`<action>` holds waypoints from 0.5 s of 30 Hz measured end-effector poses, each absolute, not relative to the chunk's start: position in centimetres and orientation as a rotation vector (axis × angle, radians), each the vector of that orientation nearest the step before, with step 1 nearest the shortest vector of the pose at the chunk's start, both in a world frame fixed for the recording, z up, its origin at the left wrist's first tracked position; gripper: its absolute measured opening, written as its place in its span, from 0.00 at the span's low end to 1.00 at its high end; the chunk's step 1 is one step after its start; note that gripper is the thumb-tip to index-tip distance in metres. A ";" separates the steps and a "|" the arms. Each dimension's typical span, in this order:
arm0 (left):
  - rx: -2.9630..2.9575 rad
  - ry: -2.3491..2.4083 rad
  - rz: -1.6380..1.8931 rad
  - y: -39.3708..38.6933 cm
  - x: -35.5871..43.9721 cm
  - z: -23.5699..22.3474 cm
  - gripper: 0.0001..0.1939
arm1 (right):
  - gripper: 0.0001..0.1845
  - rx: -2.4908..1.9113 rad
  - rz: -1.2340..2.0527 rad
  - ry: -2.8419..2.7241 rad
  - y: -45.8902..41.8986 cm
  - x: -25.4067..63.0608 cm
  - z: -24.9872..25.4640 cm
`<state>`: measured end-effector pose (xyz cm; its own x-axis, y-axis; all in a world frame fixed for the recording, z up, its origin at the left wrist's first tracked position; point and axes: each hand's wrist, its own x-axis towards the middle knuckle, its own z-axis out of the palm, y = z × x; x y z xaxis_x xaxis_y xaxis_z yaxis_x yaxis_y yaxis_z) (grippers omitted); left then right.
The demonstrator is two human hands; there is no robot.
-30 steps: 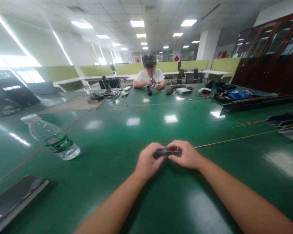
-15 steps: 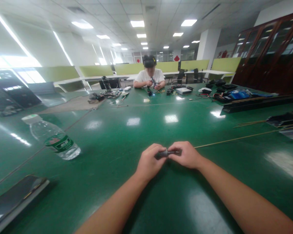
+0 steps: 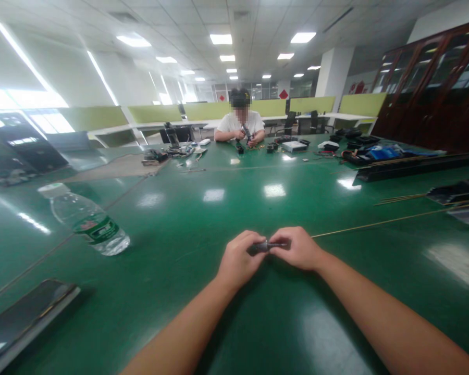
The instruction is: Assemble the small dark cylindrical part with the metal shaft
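Above the green table, my left hand [image 3: 240, 258] is closed around the thicker end of a small dark cylindrical piece [image 3: 262, 246] with a greyish collar. From the collar a thinner dark part [image 3: 277, 245] runs right, where my right hand [image 3: 297, 247] pinches it. The fingertips of both hands almost meet at the collar. My fingers cover much of the piece, so its exact kind is unclear. A thin brass-coloured rod [image 3: 375, 223] stretches rightward from beside my right hand; whether it touches the hand I cannot tell.
A water bottle [image 3: 96, 226] stands on the left of the green table [image 3: 172, 208], with a dark flat device [image 3: 27, 317] nearer me. Black metal channels [image 3: 418, 167] and more thin rods lie right. Across the table, a person in white [image 3: 240, 125] handles a dark object among scattered parts.
Both hands keep nearly the same place. The piece between them looks slightly turned, with its right part appearing thinner. The whole view has shifted a little.
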<state>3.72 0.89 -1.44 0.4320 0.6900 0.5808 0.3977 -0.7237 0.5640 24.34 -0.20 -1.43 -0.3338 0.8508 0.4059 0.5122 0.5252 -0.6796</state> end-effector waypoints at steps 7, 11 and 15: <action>2.356 0.925 1.184 0.9 3.6 -1.5 0.09 | 0.06 -1.120 0.584 -2.013 -0.2 24.3 -1.3; 2.366 0.925 1.183 0.9 3.5 -1.6 0.09 | 0.05 -1.142 0.586 -2.006 -0.2 24.3 -1.4; 2.374 0.931 1.179 1.0 3.4 -1.6 0.08 | 0.06 -1.148 0.588 -1.994 -0.1 24.3 -1.4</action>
